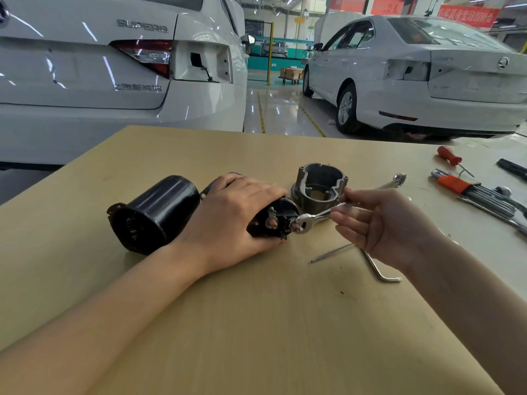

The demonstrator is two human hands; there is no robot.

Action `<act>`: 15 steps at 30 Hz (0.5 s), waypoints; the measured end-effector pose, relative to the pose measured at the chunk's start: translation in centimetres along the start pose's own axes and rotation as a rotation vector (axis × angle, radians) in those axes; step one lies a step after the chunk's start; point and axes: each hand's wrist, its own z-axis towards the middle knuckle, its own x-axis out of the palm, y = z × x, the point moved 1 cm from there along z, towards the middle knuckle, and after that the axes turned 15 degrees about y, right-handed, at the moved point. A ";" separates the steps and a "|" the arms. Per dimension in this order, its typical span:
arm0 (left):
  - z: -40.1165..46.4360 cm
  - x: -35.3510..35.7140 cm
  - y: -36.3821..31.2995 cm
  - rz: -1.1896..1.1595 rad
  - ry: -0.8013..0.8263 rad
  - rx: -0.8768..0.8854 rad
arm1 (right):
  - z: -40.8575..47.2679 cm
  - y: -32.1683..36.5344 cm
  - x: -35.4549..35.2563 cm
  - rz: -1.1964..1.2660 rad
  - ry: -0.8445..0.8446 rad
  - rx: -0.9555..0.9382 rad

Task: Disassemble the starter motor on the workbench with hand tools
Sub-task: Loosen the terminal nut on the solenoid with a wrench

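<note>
Bright, even overhead light fills a workshop.
Ceiling lamps streak glare across the glossy floor (281, 109) and white cars (85, 67); shadows on the table (256, 323) are faint, the wrench (319, 215) blurs, and wide-angle distortion bends the edges.

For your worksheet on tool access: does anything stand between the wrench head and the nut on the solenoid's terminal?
Nothing visible does. The wrench head already sits on the terminal nut of the solenoid, which the left hand holds down.
</note>
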 end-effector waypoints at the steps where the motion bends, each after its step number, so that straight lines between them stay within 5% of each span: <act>1: 0.0 0.0 0.0 0.001 0.000 -0.003 | 0.1 -0.2 0.0 0.003 -0.016 -0.011; 10: 0.1 -0.1 0.0 -0.002 -0.009 0.003 | 0.4 -1.5 0.7 0.017 -0.013 -0.111; 15: 0.1 0.1 0.1 -0.012 -0.011 0.002 | -0.2 -1.0 1.7 -0.317 -0.009 -0.448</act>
